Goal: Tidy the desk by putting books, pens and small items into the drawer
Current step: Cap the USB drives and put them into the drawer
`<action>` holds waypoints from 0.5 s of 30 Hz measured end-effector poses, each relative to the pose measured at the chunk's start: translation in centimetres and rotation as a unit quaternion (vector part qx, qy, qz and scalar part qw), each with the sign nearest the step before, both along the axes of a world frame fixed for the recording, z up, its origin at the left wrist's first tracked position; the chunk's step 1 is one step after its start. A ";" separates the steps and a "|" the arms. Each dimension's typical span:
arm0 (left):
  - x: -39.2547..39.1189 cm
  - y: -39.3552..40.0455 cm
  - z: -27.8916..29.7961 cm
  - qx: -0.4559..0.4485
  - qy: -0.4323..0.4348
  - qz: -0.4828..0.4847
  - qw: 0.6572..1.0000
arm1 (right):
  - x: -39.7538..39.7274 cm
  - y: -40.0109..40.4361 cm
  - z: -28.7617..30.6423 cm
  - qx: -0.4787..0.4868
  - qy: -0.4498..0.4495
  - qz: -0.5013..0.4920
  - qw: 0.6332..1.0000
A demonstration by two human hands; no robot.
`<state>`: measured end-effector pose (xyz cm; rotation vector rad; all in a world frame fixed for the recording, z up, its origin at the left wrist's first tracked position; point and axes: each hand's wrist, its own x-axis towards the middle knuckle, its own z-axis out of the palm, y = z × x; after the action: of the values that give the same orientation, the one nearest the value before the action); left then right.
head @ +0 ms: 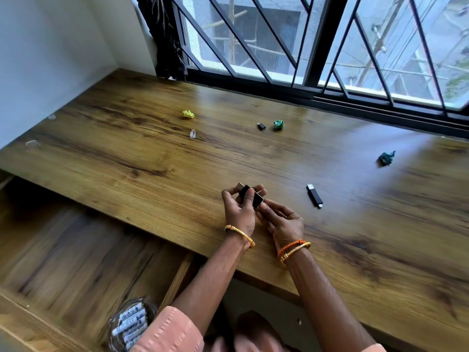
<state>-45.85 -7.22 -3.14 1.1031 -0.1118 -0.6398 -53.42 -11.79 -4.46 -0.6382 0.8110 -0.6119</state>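
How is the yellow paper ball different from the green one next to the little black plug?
The yellow paper ball lies alone, far left near the wall; the green paper ball sits right beside the small black adapter, apart from it. The yellow one looks slightly flatter, the green rounder. Both are crumpled scraps lying on the desk, untouched.

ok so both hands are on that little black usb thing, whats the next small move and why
Probably carry the black USB adapter, pinched by the left hand and right hand, left and down into the open drawer, since it is off the desk already.
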 end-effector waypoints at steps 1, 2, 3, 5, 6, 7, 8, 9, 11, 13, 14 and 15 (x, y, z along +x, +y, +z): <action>0.0 0.0 0.0 0.004 -0.004 -0.003 1.000 | 0.0 0.0 -0.1 -0.010 0.005 0.002 1.000; 0.0 0.1 0.0 0.005 -0.007 -0.007 1.000 | -0.1 0.0 -0.2 -0.022 0.011 0.005 1.000; 0.1 0.1 0.0 0.004 -0.012 -0.011 1.000 | -0.1 0.0 -0.3 -0.031 0.016 0.007 0.999; 0.2 0.1 0.0 0.009 -0.032 -0.018 0.999 | -0.1 -0.1 -0.5 -0.031 0.015 0.013 0.999; 0.3 0.1 0.0 0.017 -0.041 -0.021 0.999 | -0.1 -0.1 -0.6 -0.025 0.011 0.015 1.000; 0.3 0.2 0.1 0.023 -0.044 -0.023 0.998 | -0.2 -0.2 -0.6 -0.020 0.007 0.017 1.000; 0.3 0.3 0.1 0.026 -0.044 -0.025 0.998 | -0.2 -0.2 -0.7 -0.019 0.005 0.017 1.000; 0.3 0.3 0.1 0.026 -0.041 -0.027 0.998 | -0.2 -0.2 -0.6 -0.022 0.007 0.014 1.000; 0.3 0.5 0.3 0.028 -0.038 -0.031 0.998 | -0.3 0.0 -0.6 -0.028 0.013 0.002 1.000; 0.3 0.7 0.5 0.026 -0.036 -0.035 0.998 | -0.3 0.1 -0.5 -0.020 0.004 -0.007 1.000; 0.4 0.8 0.6 0.026 -0.036 -0.038 0.998 | -0.3 0.2 -0.4 -0.014 -0.004 -0.008 1.000; 0.4 0.8 0.7 0.025 -0.038 -0.041 0.998 | -0.3 0.1 -0.4 -0.007 -0.010 -0.008 1.000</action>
<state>-45.41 -6.45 -2.48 1.1763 -0.2079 -0.6785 -53.71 -11.69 -4.84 -0.6373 0.7954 -0.6385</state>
